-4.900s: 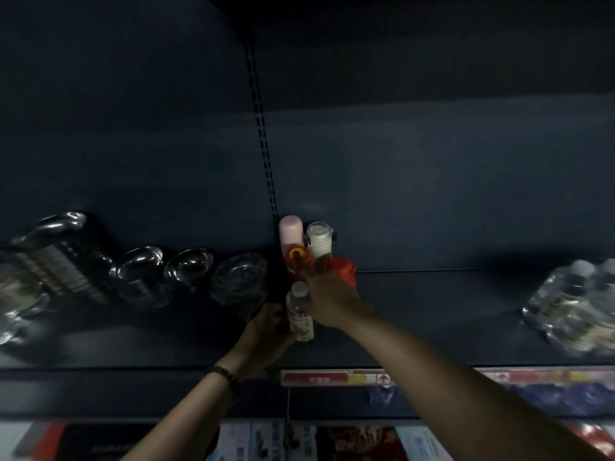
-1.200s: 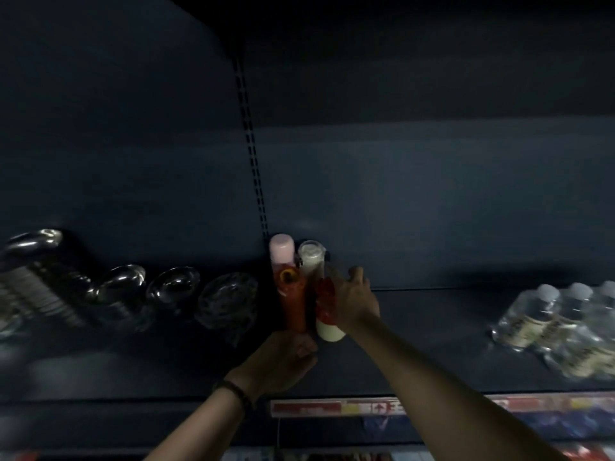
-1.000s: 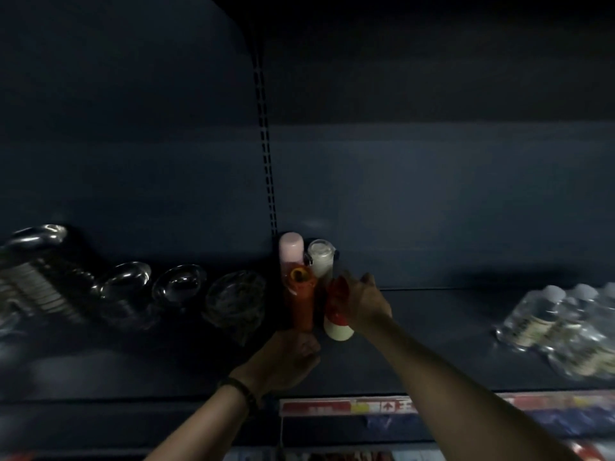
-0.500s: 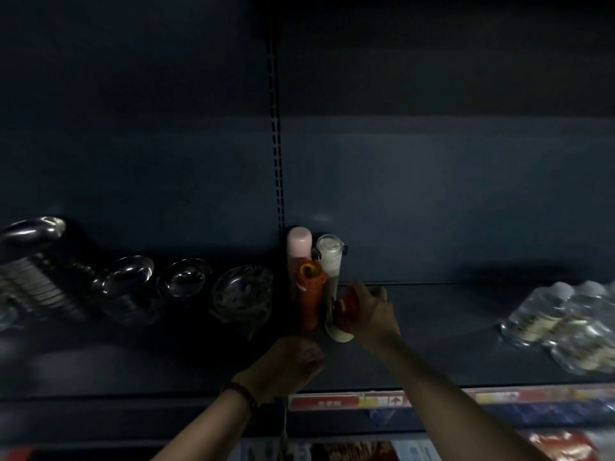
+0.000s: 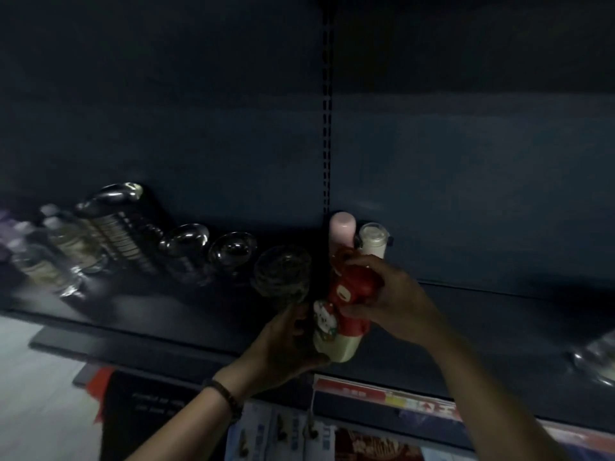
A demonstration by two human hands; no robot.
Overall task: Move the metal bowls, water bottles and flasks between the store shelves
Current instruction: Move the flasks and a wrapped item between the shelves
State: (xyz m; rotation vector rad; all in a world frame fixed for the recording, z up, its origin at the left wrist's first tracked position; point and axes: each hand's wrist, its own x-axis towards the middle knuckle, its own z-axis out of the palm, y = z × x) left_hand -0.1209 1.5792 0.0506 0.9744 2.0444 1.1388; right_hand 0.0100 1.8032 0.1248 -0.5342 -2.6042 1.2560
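1. Since half a second ago, the red-and-cream flask (image 5: pixel 334 327) has been drawn from the back row towards the shelf's (image 5: pixel 482 327) front edge and tilted. The left hand (image 5: pixel 283 341) has been brought up to it.
2. The flask's lower body is gripped by the left hand, and its red top is wrapped by the right hand (image 5: pixel 396 301). Whether the base touches the shelf cannot be told.
3. Risk: the flask is held at the front edge, so a slackened grip is judged likely to drop it off the shelf.
4. Risk: if the top is twisted loose, the body is left to the left hand alone.
5. A pink flask (image 5: pixel 342 231) and a white-lidded flask (image 5: pixel 372 241) are noted at the back edge, just behind the right hand's fingers. They could be knocked by a careless lift.
6. A clear bowl (image 5: pixel 283 274) sits just left of the flask and obstructs a leftward path. Metal bowls (image 5: pixel 186 239) and water bottles (image 5: pixel 56 251) are ranged further towards the left end.
7. A blurred pack (image 5: pixel 595 354) lies at the right end.
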